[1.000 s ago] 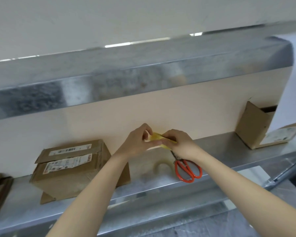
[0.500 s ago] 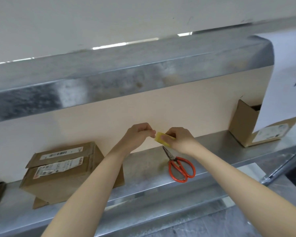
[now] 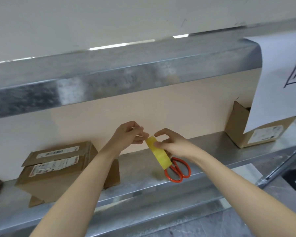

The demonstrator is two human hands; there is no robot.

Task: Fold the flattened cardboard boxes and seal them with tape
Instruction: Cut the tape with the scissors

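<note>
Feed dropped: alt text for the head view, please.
The right hand grips a roll of yellow tape above a metal shelf while the left hand pinches its top edge. Red scissors lie below; cardboard boxes sit at either end.

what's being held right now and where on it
A yellow tape roll. The right hand grips its middle, thumb on the outer face; the left hand pinches at its top edge, probably the loose end.
</note>
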